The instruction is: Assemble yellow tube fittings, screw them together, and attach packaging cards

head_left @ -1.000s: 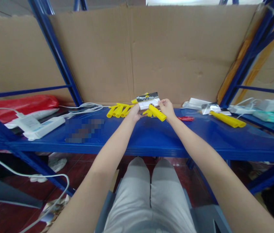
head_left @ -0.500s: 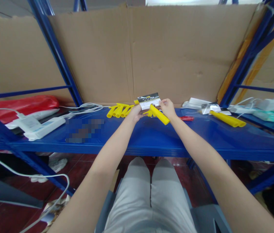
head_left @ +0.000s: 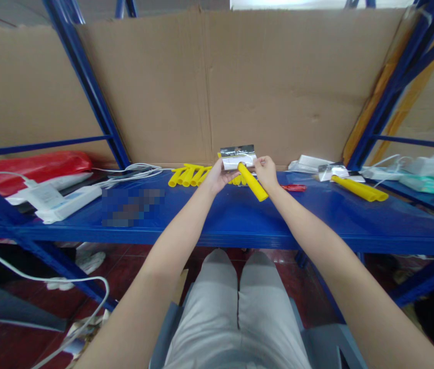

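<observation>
Above the blue shelf, both hands hold a black-and-white printed card [head_left: 233, 160] up in front of me. My left hand [head_left: 219, 178] supports its left side, thumb at the edge and fingers underneath. At the right edge, my right hand [head_left: 266, 171] pinches the card between thumb and fingers. A yellow tube [head_left: 253, 183] is at the card's lower middle, its open end slanting down towards me; how the two are joined cannot be made out. Behind my left hand, several yellow tubes [head_left: 186, 177] lie in a row.
Several more yellow tubes [head_left: 359, 188] lie at the right with clear packaging. A red-handled tool [head_left: 294, 188] is near my right wrist. White cables [head_left: 140, 171], a power strip [head_left: 68, 204] and a red bag [head_left: 36, 171] occupy the left. A cardboard sheet [head_left: 278, 82] stands behind.
The card has turned to lie more level and its face shows more fully. My left fingers have opened out a little beneath it. Both hands keep hold.
</observation>
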Available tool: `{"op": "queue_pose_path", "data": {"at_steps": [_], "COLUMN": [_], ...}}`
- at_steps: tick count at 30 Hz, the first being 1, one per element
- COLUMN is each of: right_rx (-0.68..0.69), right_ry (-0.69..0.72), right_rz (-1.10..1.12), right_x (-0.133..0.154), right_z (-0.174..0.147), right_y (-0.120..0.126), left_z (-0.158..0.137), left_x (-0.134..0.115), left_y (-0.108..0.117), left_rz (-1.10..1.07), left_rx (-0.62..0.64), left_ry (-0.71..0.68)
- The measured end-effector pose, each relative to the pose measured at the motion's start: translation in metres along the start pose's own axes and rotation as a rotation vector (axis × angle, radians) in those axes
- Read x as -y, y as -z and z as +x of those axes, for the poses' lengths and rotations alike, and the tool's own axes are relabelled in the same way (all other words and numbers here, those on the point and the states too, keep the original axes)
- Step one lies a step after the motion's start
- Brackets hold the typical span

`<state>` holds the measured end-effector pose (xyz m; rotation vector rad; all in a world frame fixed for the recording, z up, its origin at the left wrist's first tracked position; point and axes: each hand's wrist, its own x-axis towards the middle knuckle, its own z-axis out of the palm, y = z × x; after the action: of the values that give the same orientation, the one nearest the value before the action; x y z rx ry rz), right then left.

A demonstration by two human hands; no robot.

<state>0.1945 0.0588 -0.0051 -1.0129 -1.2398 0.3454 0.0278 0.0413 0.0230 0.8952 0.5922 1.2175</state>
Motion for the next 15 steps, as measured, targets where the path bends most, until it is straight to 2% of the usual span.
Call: {"op": "queue_pose_path", "data": {"at_steps": [4,7,10,15], "right_rx": [-0.041,-0.080,-0.135,-0.189], "right_ry": [-0.030,-0.059,-0.076,-0.009], "right_rz": [0.037,-0.022,-0.094,-0.080], "right_x": [-0.004,-0.004,-0.004,-0.005], "right_z": [0.002,0.000,-0.001,0.000], "right_y": [-0.002,0.000,0.002,0.004], "left_z": [-0.002,-0.004,-0.006,-0.010], "left_x": [0.002,0.006,0.009,0.014], "left_y": [-0.001,-0.006,-0.010,-0.014], "left_rz": [0.041,0.054,0.068,0.088], "left_rx": [0.073,0.104,0.099,0.059], "left_ry": [0.064,0.070,0.058,-0.004]}}
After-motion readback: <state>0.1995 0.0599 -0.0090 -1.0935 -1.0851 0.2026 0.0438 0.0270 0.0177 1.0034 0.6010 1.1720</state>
